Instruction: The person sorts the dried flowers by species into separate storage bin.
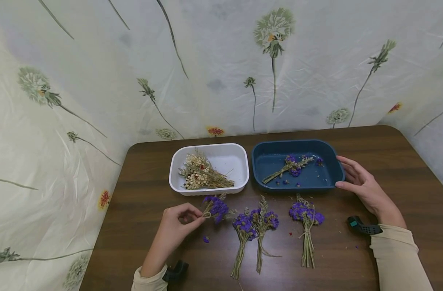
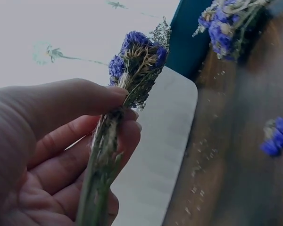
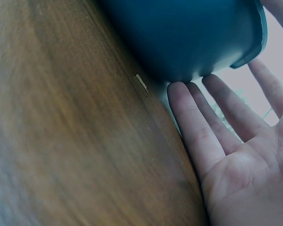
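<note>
Between thumb and fingertips, the left hand [image 1: 177,226] pinches a purple bunch [image 1: 215,208] by its tied stem, blooms pointing away. The right hand [image 1: 363,186], fingers straight, steadies the blue tray [image 1: 335,167].

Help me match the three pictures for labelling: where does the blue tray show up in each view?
Head: blue tray right of centre, beside the white tray.
Left wrist: a dark sliver at top.
Right wrist: upper right, fingertips touching it.
Shared landmark: the wooden table.
</note>
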Available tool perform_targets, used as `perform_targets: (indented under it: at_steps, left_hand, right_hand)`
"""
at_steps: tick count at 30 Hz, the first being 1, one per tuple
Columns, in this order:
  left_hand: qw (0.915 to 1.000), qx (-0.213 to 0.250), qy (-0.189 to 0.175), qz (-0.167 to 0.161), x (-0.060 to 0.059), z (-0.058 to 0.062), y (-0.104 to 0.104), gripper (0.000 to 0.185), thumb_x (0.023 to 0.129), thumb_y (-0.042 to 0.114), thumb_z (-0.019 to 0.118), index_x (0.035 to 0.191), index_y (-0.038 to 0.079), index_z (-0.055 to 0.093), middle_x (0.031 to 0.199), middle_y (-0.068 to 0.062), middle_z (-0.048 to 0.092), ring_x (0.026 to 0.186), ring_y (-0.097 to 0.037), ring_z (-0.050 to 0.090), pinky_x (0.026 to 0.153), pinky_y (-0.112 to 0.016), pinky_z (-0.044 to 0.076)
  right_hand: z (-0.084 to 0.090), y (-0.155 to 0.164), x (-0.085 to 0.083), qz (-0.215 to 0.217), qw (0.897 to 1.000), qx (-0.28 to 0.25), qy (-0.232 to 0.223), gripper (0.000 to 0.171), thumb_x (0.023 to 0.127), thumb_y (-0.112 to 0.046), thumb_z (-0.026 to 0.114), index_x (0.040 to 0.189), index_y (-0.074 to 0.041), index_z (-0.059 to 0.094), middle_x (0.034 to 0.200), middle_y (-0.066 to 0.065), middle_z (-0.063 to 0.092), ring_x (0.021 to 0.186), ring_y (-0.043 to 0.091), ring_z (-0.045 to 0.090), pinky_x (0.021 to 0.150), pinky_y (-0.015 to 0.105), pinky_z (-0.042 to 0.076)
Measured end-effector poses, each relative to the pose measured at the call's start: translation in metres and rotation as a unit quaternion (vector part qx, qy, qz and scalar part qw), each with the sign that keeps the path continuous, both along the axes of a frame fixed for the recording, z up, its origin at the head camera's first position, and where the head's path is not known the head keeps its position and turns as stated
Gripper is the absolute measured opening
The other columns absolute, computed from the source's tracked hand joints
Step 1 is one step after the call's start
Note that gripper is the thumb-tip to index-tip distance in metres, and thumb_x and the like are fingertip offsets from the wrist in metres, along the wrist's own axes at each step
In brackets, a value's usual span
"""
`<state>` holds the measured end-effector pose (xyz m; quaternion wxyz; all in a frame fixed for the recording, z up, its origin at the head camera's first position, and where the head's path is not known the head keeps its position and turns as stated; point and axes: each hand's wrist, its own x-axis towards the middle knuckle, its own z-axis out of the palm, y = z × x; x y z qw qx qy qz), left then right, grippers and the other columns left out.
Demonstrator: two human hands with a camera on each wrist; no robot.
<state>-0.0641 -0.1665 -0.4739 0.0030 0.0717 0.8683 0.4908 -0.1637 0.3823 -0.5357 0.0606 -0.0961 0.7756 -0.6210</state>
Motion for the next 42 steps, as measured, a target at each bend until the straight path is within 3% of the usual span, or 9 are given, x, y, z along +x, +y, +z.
perform_targets:
  at_steps: [9, 21, 36, 42]
  left_hand:
    - [0.9989, 0.014, 0.014, -0.043, -0.016, 0.016, 0.012, 0.011, 0.085, 0.009, 0.085, 0.087, 0.018, 0.078, 0.083, 0.004, 0.077, 0.072, -0.004, 0.069, 0.068, -0.023, 0.056]
    - [0.9955, 0.044, 0.025, -0.080, -0.040, 0.022, 0.037, 0.006, 0.087, 0.010, 0.083, 0.091, 0.011, 0.079, 0.086, -0.005, 0.078, 0.074, -0.008, 0.069, 0.068, -0.022, 0.055]
    - [0.9920, 0.039, 0.043, -0.112, -0.077, 0.033, 0.074, 0.006, 0.087, 0.013, 0.084, 0.089, 0.013, 0.078, 0.084, -0.001, 0.076, 0.074, -0.007, 0.068, 0.068, -0.024, 0.056]
    - [0.9895, 0.014, 0.047, -0.136, -0.094, 0.036, 0.093, 0.005, 0.089, 0.017, 0.082, 0.089, 0.015, 0.078, 0.082, 0.001, 0.075, 0.073, -0.005, 0.066, 0.066, -0.023, 0.053]
  right_hand:
    - [0.002, -0.002, -0.001, 0.002, 1.000, 0.012, 0.000, 0.075, 0.101, 0.002, 0.060, 0.165, -0.020, 0.027, 0.163, 0.000, 0.034, 0.127, -0.013, 0.044, 0.093, 0.005, 0.046]
    - [0.001, -0.001, -0.002, -0.008, 1.000, 0.027, -0.001, 0.075, 0.101, 0.001, 0.061, 0.164, -0.019, 0.027, 0.162, 0.001, 0.035, 0.125, -0.015, 0.044, 0.093, 0.004, 0.046]
    - [0.003, -0.002, 0.001, -0.007, 1.000, 0.022, -0.006, 0.075, 0.101, 0.001, 0.061, 0.164, -0.019, 0.027, 0.161, 0.002, 0.035, 0.125, -0.014, 0.045, 0.092, 0.005, 0.047]
    - [0.003, -0.001, 0.001, -0.003, 1.000, 0.017, -0.001, 0.075, 0.101, 0.003, 0.060, 0.164, -0.018, 0.027, 0.160, -0.001, 0.036, 0.126, -0.014, 0.045, 0.093, 0.005, 0.047]
